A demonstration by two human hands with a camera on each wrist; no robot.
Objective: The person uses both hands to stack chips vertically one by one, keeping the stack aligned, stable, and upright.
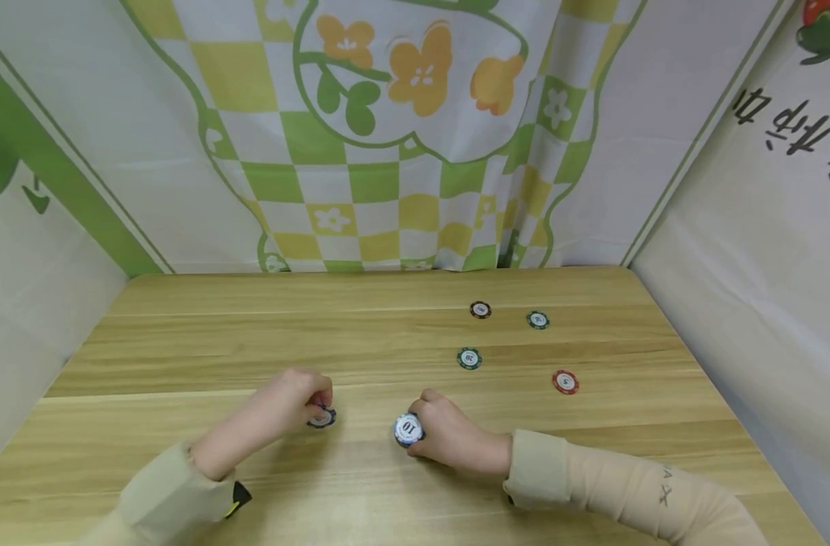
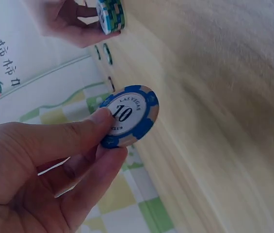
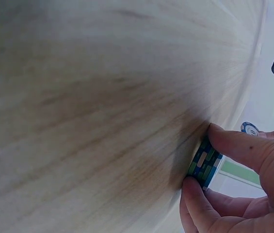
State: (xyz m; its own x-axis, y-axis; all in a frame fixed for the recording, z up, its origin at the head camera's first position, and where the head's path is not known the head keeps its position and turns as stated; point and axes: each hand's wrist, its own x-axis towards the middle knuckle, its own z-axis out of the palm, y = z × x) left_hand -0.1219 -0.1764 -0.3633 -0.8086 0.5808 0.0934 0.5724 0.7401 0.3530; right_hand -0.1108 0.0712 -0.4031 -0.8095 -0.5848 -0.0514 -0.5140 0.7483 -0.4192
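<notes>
My left hand pinches a single blue-and-white poker chip between thumb and fingers. The left wrist view shows its face, printed 10 and LAS VEGAS, tilted just off the wood. To the right of it, my right hand grips a short stack of poker chips by the sides, a chip marked 10 on top. Blue and green edges of the stacked chips show in the right wrist view, with thumb and fingers on opposite sides. Whether the stack touches the table I cannot tell.
Beyond my right hand, loose chips lie flat on the wooden table: a green one, another green one, a dark one and a red one. A checkered curtain hangs behind the far edge.
</notes>
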